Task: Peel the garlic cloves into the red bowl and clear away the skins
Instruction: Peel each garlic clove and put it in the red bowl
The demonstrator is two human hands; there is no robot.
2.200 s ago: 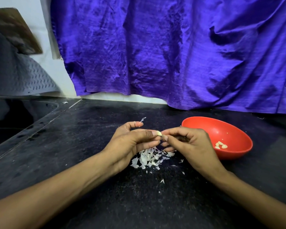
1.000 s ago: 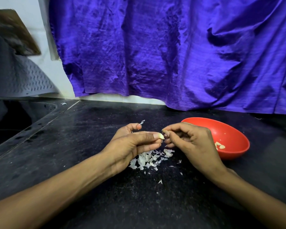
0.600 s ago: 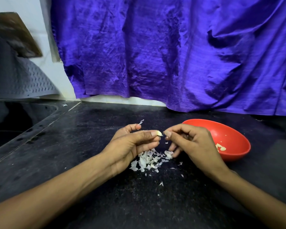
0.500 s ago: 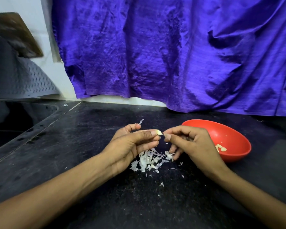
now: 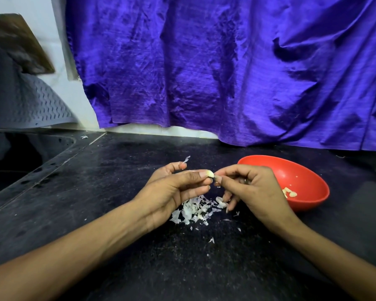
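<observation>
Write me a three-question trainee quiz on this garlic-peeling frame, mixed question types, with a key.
1. True or false: the round red plastic bowl holds no peeled garlic.
2. The pale garlic clove is pinched by which hand? A left hand B right hand C neither
3. Fill in: the pile of white papery skins lies on the black ___.

Key: 1 false; 2 A; 3 countertop.

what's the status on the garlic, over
Left hand pinches garlic clove; right hand picks at it. Skins piled on counter. Red bowl unobstructed.
</observation>
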